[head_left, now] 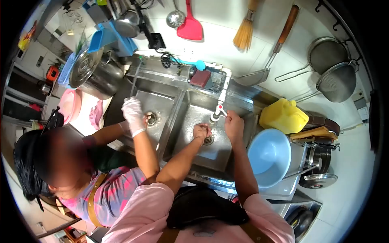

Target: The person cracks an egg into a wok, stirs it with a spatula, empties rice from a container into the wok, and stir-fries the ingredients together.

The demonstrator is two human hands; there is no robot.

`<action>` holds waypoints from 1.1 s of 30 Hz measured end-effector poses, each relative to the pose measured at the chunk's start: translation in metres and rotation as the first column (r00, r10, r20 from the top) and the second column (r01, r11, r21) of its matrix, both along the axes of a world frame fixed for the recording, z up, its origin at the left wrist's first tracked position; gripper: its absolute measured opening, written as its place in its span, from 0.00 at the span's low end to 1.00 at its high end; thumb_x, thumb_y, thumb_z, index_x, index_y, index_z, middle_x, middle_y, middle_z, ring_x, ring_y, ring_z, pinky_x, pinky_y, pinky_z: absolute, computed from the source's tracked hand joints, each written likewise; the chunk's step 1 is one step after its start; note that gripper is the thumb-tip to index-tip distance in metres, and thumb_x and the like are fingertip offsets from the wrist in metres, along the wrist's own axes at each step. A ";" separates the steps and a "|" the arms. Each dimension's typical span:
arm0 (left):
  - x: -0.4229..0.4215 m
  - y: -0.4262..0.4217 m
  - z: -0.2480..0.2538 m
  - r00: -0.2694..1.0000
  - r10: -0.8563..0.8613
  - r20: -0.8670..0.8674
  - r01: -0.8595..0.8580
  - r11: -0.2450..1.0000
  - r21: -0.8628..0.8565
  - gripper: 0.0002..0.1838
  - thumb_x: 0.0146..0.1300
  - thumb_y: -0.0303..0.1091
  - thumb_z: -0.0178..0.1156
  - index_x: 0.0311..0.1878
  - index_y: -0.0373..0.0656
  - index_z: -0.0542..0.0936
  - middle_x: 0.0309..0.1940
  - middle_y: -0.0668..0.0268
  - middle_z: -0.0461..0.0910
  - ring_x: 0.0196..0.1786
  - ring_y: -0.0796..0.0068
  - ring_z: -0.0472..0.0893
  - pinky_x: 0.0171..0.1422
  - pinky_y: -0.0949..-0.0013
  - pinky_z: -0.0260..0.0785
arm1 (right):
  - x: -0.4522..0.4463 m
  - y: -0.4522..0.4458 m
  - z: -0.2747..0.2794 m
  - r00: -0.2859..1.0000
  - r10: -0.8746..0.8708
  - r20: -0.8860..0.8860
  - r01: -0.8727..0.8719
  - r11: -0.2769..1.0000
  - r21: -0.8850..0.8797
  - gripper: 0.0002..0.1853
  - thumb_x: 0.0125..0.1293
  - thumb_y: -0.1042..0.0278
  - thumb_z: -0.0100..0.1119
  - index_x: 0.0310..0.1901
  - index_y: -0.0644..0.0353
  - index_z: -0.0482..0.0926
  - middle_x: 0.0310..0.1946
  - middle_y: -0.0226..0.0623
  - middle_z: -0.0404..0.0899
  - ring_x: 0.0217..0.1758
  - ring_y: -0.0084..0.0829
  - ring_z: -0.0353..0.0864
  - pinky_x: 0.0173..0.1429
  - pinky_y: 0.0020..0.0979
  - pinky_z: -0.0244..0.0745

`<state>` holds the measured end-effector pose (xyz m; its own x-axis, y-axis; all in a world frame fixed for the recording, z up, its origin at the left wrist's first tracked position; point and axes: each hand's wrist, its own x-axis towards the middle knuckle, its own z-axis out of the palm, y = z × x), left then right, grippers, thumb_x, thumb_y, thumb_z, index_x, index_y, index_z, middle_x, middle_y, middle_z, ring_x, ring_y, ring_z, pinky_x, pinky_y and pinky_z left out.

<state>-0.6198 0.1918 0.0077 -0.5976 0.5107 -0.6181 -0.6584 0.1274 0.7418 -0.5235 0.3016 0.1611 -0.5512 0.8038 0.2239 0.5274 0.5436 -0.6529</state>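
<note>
My left hand [201,131] is low in the right basin of the steel sink [182,109], below the tap and beside the drain [208,139]. Its fingers are curled inward, and whether anything lies in them is hidden. At the white plastic tap [219,108] with a red dot, my right hand [234,124] has its fingers closed on the small lever. To my left, a co-worker's gloved hand [133,113] is over the left basin [156,97], and their other hand is partly hidden near that drain.
A light blue basin [269,158] and yellow jug [283,116] stand right of the sink. A soap tray [214,81] with a reddish-brown block [200,78] sits behind it. A lidded steel pot [97,75] stands left. Strainers [335,81] and a brush [244,32] hang on the wall.
</note>
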 end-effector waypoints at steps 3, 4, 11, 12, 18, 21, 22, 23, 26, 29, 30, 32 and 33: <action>0.016 -0.027 0.031 0.977 -0.144 -0.155 0.098 0.957 -0.273 0.17 0.73 0.36 0.54 0.28 0.36 0.77 0.18 0.62 0.78 0.16 0.72 0.76 0.20 0.68 0.68 | -0.021 -0.029 0.023 0.979 0.027 0.204 -0.005 0.995 -0.103 0.09 0.61 0.72 0.53 0.38 0.62 0.81 0.31 0.57 0.81 0.38 0.60 0.81 0.47 0.52 0.76; 0.023 -0.032 0.043 0.982 -0.149 -0.112 0.100 0.927 -0.361 0.18 0.73 0.38 0.54 0.27 0.39 0.77 0.20 0.63 0.80 0.18 0.71 0.78 0.22 0.67 0.68 | -0.026 -0.038 0.022 0.969 0.018 0.246 0.011 0.993 -0.117 0.08 0.60 0.72 0.53 0.38 0.63 0.81 0.31 0.57 0.81 0.38 0.61 0.81 0.48 0.53 0.75; 0.072 -0.065 0.050 0.872 -0.265 -0.412 0.183 0.956 -0.228 0.11 0.68 0.33 0.55 0.32 0.39 0.83 0.25 0.64 0.84 0.34 0.68 0.84 0.45 0.65 0.75 | 0.020 -0.074 0.064 0.998 -0.043 -0.047 0.028 0.959 -0.283 0.09 0.64 0.72 0.55 0.42 0.57 0.84 0.32 0.44 0.86 0.39 0.46 0.86 0.46 0.40 0.79; 0.081 -0.073 0.085 0.856 -0.323 -0.403 0.247 0.941 -0.230 0.13 0.69 0.36 0.56 0.31 0.39 0.83 0.25 0.64 0.84 0.35 0.66 0.83 0.45 0.63 0.74 | 0.032 -0.087 0.064 0.981 -0.093 -0.169 0.037 0.950 -0.309 0.09 0.64 0.72 0.55 0.43 0.57 0.83 0.33 0.43 0.86 0.39 0.46 0.86 0.46 0.41 0.79; 0.089 -0.131 0.006 -0.149 -0.922 -0.357 0.387 0.278 -0.879 0.33 0.60 0.54 0.61 0.67 0.51 0.73 0.63 0.56 0.76 0.66 0.51 0.72 0.70 0.47 0.61 | 0.142 -0.146 -0.063 0.850 0.400 0.341 -0.249 0.878 -0.409 0.18 0.60 0.63 0.60 0.51 0.55 0.82 0.38 0.50 0.84 0.40 0.50 0.84 0.48 0.47 0.76; 0.111 -0.161 0.031 0.078 -0.837 -0.541 0.110 0.547 -0.830 0.28 0.53 0.47 0.71 0.58 0.50 0.80 0.54 0.61 0.82 0.60 0.59 0.78 0.68 0.43 0.60 | 0.264 -0.218 -0.046 0.959 -0.247 0.140 0.268 0.950 -0.159 0.11 0.62 0.62 0.59 0.43 0.45 0.87 0.38 0.41 0.86 0.43 0.46 0.85 0.47 0.44 0.78; 0.106 -0.174 0.013 0.071 -0.648 -0.759 0.292 0.741 -0.605 0.15 0.55 0.35 0.70 0.46 0.43 0.82 0.41 0.63 0.85 0.44 0.61 0.82 0.60 0.55 0.67 | 0.318 -0.231 -0.037 0.929 -0.363 0.064 0.368 0.899 -0.238 0.11 0.62 0.63 0.59 0.44 0.47 0.86 0.38 0.41 0.86 0.44 0.46 0.85 0.48 0.43 0.79; 0.112 -0.183 0.001 0.333 -0.422 -0.843 0.395 0.874 -0.282 0.06 0.59 0.30 0.66 0.36 0.37 0.81 0.32 0.62 0.84 0.36 0.66 0.81 0.51 0.63 0.70 | 0.367 -0.250 -0.035 0.882 -0.471 -0.011 0.441 0.833 -0.335 0.11 0.62 0.63 0.58 0.45 0.49 0.86 0.38 0.42 0.86 0.44 0.47 0.85 0.49 0.43 0.79; 0.142 -0.213 0.015 0.482 -0.504 -0.717 0.531 0.819 -0.218 0.06 0.63 0.28 0.63 0.35 0.34 0.82 0.33 0.60 0.84 0.38 0.71 0.80 0.51 0.64 0.71 | 0.537 -0.277 -0.038 0.589 -0.805 -0.076 0.780 0.590 -0.208 0.15 0.65 0.56 0.52 0.42 0.56 0.83 0.36 0.49 0.83 0.40 0.51 0.83 0.41 0.50 0.75; 0.193 -0.247 0.020 0.417 -0.347 -0.840 0.489 0.865 -0.115 0.09 0.68 0.26 0.55 0.40 0.32 0.83 0.35 0.58 0.85 0.40 0.70 0.81 0.53 0.66 0.71 | 0.685 -0.305 0.023 0.216 -0.970 0.113 0.923 0.240 0.299 0.10 0.63 0.68 0.52 0.42 0.57 0.81 0.35 0.49 0.82 0.38 0.50 0.81 0.46 0.51 0.73; 0.210 -0.254 0.021 0.480 -0.236 -0.845 0.415 0.910 -0.018 0.09 0.69 0.26 0.55 0.39 0.32 0.82 0.36 0.59 0.85 0.41 0.71 0.81 0.53 0.66 0.71 | 0.732 -0.305 0.017 0.118 -0.992 -0.040 0.795 0.070 0.602 0.11 0.60 0.68 0.52 0.43 0.56 0.80 0.40 0.44 0.81 0.42 0.49 0.79 0.48 0.51 0.73; 0.224 -0.268 0.026 0.436 -0.425 -0.793 0.480 0.856 -0.195 0.10 0.69 0.29 0.56 0.37 0.32 0.82 0.32 0.59 0.85 0.40 0.70 0.82 0.50 0.66 0.72 | 0.789 -0.312 0.034 -0.151 -0.958 0.245 0.848 0.001 0.530 0.11 0.63 0.68 0.50 0.45 0.55 0.79 0.49 0.41 0.80 0.54 0.50 0.77 0.53 0.49 0.73; 0.232 -0.277 0.027 0.413 -0.513 -0.752 0.506 0.816 -0.279 0.11 0.69 0.31 0.56 0.36 0.33 0.82 0.30 0.59 0.85 0.39 0.69 0.83 0.49 0.66 0.73 | 0.810 -0.314 0.036 -0.144 -0.939 0.313 0.907 0.001 0.421 0.11 0.64 0.68 0.49 0.45 0.55 0.78 0.48 0.42 0.81 0.54 0.51 0.77 0.54 0.50 0.73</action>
